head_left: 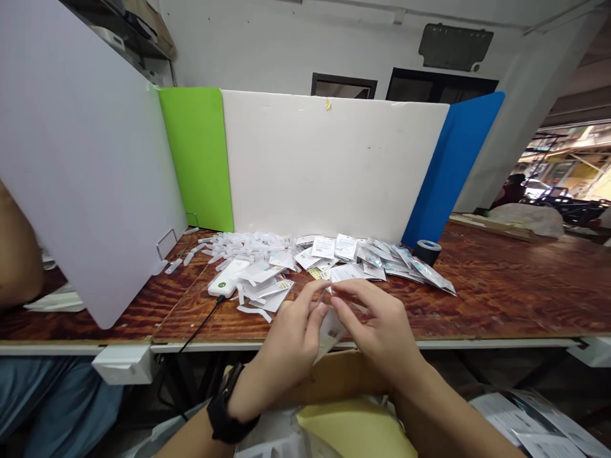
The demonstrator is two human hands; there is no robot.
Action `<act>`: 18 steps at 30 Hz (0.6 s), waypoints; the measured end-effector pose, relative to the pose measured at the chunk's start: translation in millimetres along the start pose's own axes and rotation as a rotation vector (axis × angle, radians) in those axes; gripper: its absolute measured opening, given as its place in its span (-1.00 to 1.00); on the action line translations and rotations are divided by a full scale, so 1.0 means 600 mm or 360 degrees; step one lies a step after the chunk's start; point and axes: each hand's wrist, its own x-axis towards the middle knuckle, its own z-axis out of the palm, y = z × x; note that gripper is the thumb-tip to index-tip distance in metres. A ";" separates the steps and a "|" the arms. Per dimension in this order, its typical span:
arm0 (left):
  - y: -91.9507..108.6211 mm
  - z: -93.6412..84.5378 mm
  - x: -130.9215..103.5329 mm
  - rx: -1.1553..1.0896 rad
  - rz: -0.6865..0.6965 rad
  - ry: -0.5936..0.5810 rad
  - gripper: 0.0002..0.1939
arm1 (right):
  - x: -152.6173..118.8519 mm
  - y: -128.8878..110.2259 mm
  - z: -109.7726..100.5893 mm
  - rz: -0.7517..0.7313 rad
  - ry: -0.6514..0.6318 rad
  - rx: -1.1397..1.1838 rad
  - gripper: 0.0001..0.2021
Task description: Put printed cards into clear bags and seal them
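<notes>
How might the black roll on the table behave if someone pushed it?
The black roll would probably slide under a gentle push, since it appears to stand on a flat end. Knocked over, it could well roll, as its side looks round.

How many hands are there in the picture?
2. The left hand and the right hand both hold a plastic packet. At the far left, another person's arm shows, but its hand is hidden, perhaps behind the white panel.

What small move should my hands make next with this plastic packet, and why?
Perhaps slide your right hand outward along the top of the plastic packet: your left hand seems to pinch it close beside, leaving little of that edge between them.
</notes>
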 end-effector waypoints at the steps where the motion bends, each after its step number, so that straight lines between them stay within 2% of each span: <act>1: 0.003 0.001 -0.004 0.0080 0.0024 -0.0016 -0.67 | -0.001 -0.001 0.003 0.0014 0.0004 0.0007 -0.88; 7: 0.011 0.002 -0.014 0.0340 0.0019 -0.0173 -0.55 | -0.003 0.001 -0.002 0.0086 0.0044 -0.0028 -0.90; 13: 0.015 0.003 -0.015 0.0278 0.0022 -0.0222 -0.56 | -0.001 -0.008 -0.011 0.0060 0.0050 -0.0176 -0.83; 16: 0.015 0.000 -0.013 0.0157 -0.0021 -0.0253 -0.62 | -0.003 -0.006 -0.014 0.0277 0.0037 -0.0100 -0.81; 18: 0.011 -0.003 -0.010 0.0016 -0.0061 -0.0232 -0.68 | -0.002 0.002 -0.018 0.0493 0.0048 0.0087 -0.80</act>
